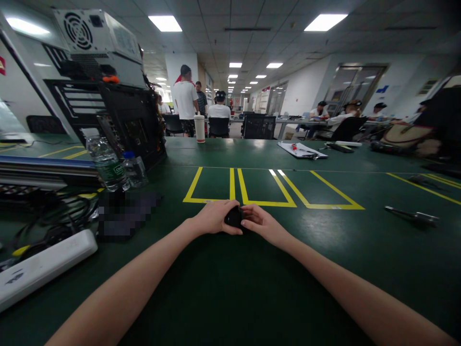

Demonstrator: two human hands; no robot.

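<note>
Green table [230, 288], yellow tape [232, 182] at twelve o'clock, people [186, 101] beyond at eleven. In the clock's middle, the left hand [214, 217] curls round a small black thing [234, 217]; the right hand [264, 223] bends beside it, grip hard to tell.

1. Black object [233, 218]: plastic-looking, smooth, mostly matt
2. Table [230, 288]: smooth green top, semi-gloss, throwing back light
3. Tape [270, 203]: smooth yellow, glossy where light strikes
4. Labelled bottle [103, 153]: clear thin plastic, shiny
5. Power strip [50, 264]: white plastic, smooth, low sheen
6. Power supply [120, 36]: bare grey metal, dull satin
7. PC case [135, 129]: black, matt, metal-looking
8. Tool [425, 219]: shiny, metal-looking
9. Sheet [288, 148]: white paper, matt
</note>
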